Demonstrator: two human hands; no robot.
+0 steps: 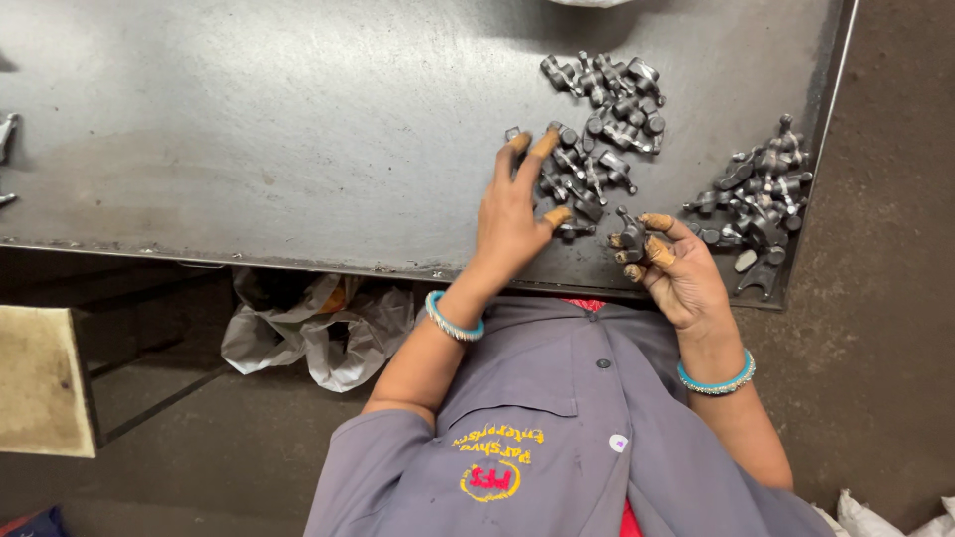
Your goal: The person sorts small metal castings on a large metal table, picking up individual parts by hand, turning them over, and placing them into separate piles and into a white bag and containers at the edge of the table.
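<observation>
1. Surface: a grey steel worktable (pixel 298 119), scuffed and dull, seen from above; its near edge runs across the view above the person's chest. A dark concrete floor lies beyond it on the right and below.
2. Far left edge: a couple of small metal pieces (pixel 7 139), cut off by the frame, well apart from the rest.
3. Under the table, left of the person: a crumpled grey plastic bag (pixel 308 333) on the floor, and a tan padded stool (pixel 40 378) at the frame edge.
4. Left hand (pixel 512 214): flat on the table, fingers spread, fingertips touching the near side of the middle heap. It pinches nothing that can be seen.
5. Middle heap (pixel 592 149): small dark forged metal parts, like rocker arms, loosely piled from just beside the left hand up toward the table's far edge.
6. Right hand (pixel 676 273): at the table's near edge, palm turned up, fingers curled around one forged part (pixel 629 234) held at the fingertips.
7. Right heap (pixel 761 194): a separate pile of the same parts near the table's right corner, just beside the right hand.
8. Progress, as a judgement: two piles stand apart and one part is in hand, so the sorting looks partway through; the middle heap is the larger. Which pile is finished cannot be told.
9. Wrists: a turquoise bangle on each; grey work shirt below.
</observation>
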